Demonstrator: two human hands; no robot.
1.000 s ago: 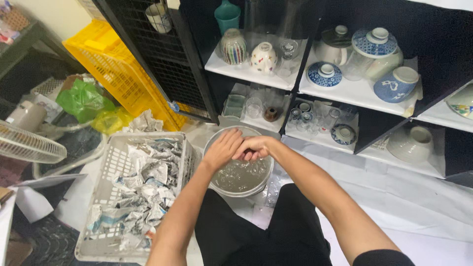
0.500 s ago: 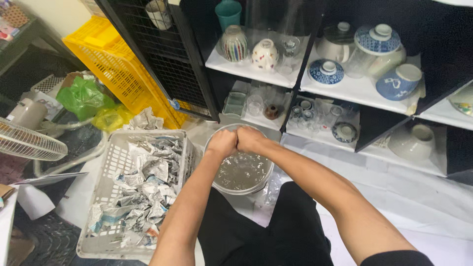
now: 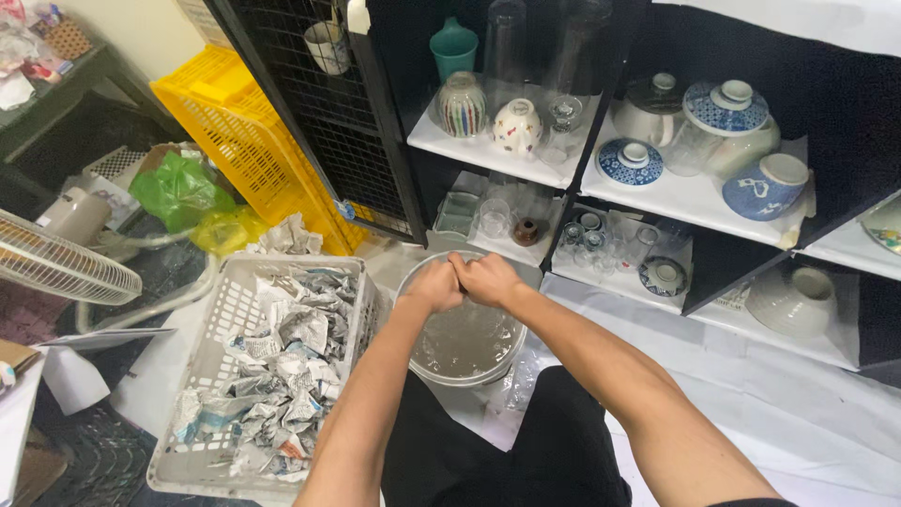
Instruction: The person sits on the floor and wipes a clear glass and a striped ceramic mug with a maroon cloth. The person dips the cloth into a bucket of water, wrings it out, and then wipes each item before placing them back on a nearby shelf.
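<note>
Water in the round grey bucket [image 3: 427, 361] looks cloudy under both fists

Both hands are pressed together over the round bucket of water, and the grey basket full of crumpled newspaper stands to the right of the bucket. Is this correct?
Not quite. In the head view, the grey basket of crumpled newspaper stands left of the bucket, not right. The left hand and right hand are indeed together over it.

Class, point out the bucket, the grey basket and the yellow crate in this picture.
bucket [image 3: 488, 371], head view, near rim.
grey basket [image 3: 218, 314], head view, left wall.
yellow crate [image 3: 246, 141], head view, mesh side.
</note>
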